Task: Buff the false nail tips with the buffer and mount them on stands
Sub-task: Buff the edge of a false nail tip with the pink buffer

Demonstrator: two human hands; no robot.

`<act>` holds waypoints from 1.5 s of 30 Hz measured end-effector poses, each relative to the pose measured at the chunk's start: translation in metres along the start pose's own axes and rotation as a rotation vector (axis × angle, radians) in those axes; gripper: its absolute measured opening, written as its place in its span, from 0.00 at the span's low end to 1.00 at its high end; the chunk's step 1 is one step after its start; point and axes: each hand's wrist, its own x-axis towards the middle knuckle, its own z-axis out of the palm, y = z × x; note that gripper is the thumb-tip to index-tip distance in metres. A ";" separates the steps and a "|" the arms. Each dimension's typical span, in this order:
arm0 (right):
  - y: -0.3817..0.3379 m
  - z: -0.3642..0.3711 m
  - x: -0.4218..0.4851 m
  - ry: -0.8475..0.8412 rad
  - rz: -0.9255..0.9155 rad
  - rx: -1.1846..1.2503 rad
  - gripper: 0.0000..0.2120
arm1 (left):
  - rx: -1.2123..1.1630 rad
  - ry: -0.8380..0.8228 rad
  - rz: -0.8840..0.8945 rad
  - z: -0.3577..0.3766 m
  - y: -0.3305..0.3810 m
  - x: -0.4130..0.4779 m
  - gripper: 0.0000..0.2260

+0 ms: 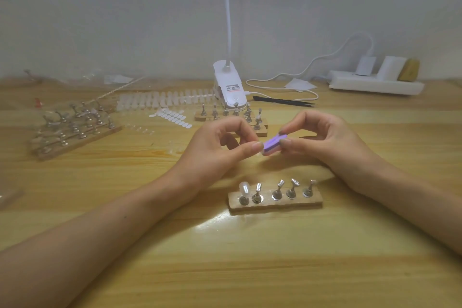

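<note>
My right hand point(322, 137) pinches a small purple buffer block point(273, 144) between thumb and fingers above the table. My left hand point(220, 145) meets it from the left, fingertips pinched on a clear nail tip point(261, 149) pressed against the buffer's left end; the tip is barely visible. Below the hands lies a wooden base point(275, 201) with several metal stands. Its leftmost stand carries a mounted nail tip point(244, 189); the other stands are bare.
More stand bases point(72, 130) lie at the left and behind the hands point(235, 115). Strips of nail tips point(165, 100), loose adhesive tabs point(172, 117), a white clip lamp point(228, 87), black tweezers point(285, 102) and a power strip point(375, 84) sit along the back.
</note>
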 end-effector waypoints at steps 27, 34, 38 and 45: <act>0.005 -0.003 0.005 -0.052 0.067 0.170 0.05 | -0.050 -0.041 0.027 0.000 0.005 -0.001 0.05; 0.004 0.002 0.004 -0.155 0.083 0.187 0.05 | -0.069 -0.036 0.032 -0.001 0.005 -0.001 0.05; 0.003 -0.002 0.004 -0.088 0.105 0.214 0.07 | -0.073 -0.020 0.031 -0.001 0.005 -0.001 0.05; 0.005 -0.002 0.005 -0.048 0.086 0.216 0.08 | -0.041 -0.019 0.050 -0.001 0.006 -0.001 0.05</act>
